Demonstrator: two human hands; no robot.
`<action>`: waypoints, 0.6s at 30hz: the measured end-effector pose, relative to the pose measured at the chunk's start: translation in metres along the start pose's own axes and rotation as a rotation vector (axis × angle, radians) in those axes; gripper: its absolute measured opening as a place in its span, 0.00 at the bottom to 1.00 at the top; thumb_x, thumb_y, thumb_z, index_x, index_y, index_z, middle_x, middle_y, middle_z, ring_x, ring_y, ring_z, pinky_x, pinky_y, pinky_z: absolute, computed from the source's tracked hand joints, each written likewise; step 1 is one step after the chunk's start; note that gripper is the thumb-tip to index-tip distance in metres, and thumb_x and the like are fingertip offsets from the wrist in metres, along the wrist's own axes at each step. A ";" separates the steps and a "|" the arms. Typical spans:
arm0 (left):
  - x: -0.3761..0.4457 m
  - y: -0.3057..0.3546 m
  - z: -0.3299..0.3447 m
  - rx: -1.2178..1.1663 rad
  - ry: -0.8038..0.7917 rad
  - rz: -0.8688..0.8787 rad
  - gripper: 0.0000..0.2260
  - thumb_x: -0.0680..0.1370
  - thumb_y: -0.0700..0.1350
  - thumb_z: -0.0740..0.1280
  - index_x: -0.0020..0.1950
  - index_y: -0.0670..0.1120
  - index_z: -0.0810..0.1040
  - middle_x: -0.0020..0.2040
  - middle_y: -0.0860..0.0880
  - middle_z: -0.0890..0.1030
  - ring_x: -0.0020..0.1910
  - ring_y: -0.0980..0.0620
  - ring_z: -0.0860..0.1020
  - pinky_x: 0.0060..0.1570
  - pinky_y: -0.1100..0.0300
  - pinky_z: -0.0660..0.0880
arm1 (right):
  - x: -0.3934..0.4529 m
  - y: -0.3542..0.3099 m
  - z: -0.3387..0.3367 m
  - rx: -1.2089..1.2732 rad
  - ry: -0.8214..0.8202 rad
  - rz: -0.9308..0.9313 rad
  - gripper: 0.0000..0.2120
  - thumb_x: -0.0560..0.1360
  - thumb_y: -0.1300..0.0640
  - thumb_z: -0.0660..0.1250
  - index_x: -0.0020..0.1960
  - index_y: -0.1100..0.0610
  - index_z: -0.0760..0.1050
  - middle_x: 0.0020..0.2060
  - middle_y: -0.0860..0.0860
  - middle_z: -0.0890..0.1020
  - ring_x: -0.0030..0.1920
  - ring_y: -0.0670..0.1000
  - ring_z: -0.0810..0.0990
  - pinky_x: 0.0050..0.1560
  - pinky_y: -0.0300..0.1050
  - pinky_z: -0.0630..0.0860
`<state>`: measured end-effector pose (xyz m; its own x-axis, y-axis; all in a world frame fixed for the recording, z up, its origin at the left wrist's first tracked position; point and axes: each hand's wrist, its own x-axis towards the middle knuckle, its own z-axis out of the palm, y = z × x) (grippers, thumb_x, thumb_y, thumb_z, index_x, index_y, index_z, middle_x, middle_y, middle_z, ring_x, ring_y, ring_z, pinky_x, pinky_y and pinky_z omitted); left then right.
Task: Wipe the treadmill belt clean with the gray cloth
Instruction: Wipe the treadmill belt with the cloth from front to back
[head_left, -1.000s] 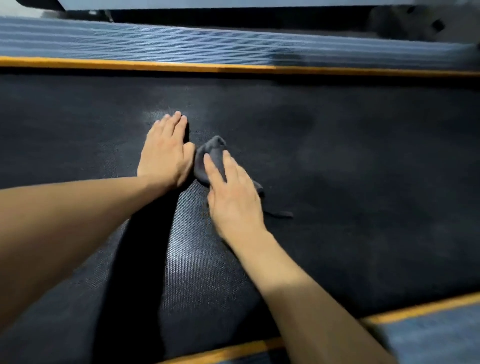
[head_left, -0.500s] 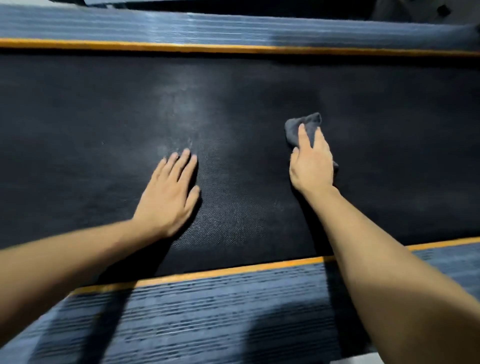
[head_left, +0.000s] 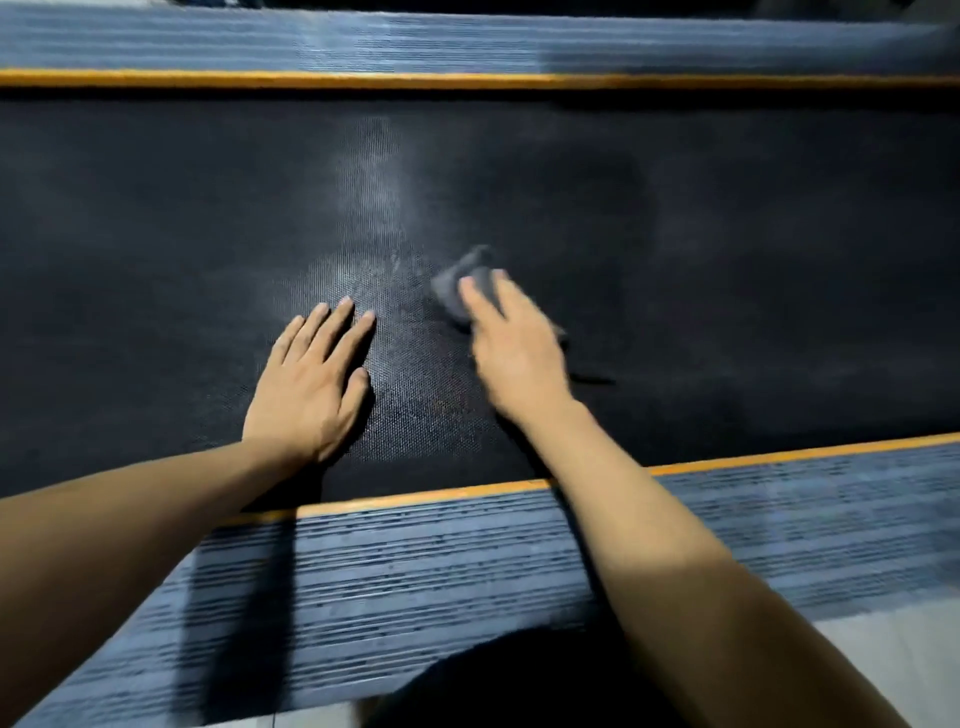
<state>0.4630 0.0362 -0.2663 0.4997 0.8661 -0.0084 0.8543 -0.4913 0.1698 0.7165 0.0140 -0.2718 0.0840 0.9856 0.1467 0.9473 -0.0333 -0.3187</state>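
The black textured treadmill belt (head_left: 727, 234) runs across the view. A small gray cloth (head_left: 460, 288) lies bunched on it near the middle. My right hand (head_left: 514, 353) presses flat on the cloth with straight fingers and is blurred by motion; most of the cloth is hidden under it. My left hand (head_left: 311, 384) rests flat on the belt, fingers spread, a short way left of the cloth. A pale shiny patch of belt lies between and beyond the hands.
Ribbed blue-gray side rails with orange edge strips border the belt, the far rail (head_left: 467, 41) at the top and the near rail (head_left: 467, 571) under my forearms. Pale floor (head_left: 893, 649) shows at the bottom right.
My right hand slid the cloth right and away from my left hand, then back left to its present spot. My left hand stayed flat on the belt. The view has shifted.
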 end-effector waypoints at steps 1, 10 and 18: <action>0.000 0.000 0.000 -0.003 0.004 -0.003 0.28 0.82 0.53 0.50 0.82 0.51 0.58 0.82 0.46 0.59 0.82 0.45 0.56 0.80 0.46 0.51 | -0.005 0.022 -0.010 -0.028 0.037 0.102 0.26 0.74 0.61 0.64 0.72 0.58 0.71 0.70 0.68 0.70 0.65 0.68 0.74 0.66 0.57 0.72; -0.001 0.002 0.002 -0.019 0.021 -0.021 0.28 0.81 0.53 0.51 0.82 0.51 0.58 0.83 0.46 0.59 0.82 0.45 0.55 0.81 0.48 0.49 | -0.028 0.021 -0.022 0.033 0.068 0.320 0.28 0.75 0.62 0.59 0.75 0.58 0.67 0.74 0.66 0.64 0.73 0.66 0.66 0.72 0.54 0.63; -0.001 0.000 0.002 -0.036 0.047 -0.007 0.28 0.81 0.53 0.51 0.82 0.50 0.60 0.82 0.45 0.60 0.82 0.45 0.56 0.81 0.48 0.50 | -0.057 -0.027 -0.020 -0.009 -0.121 -0.013 0.31 0.74 0.64 0.65 0.76 0.56 0.65 0.75 0.64 0.63 0.73 0.64 0.66 0.72 0.58 0.67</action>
<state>0.4630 0.0351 -0.2680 0.4859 0.8732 0.0361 0.8516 -0.4824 0.2053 0.6928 -0.0448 -0.2528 0.0342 0.9987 0.0366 0.9507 -0.0212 -0.3093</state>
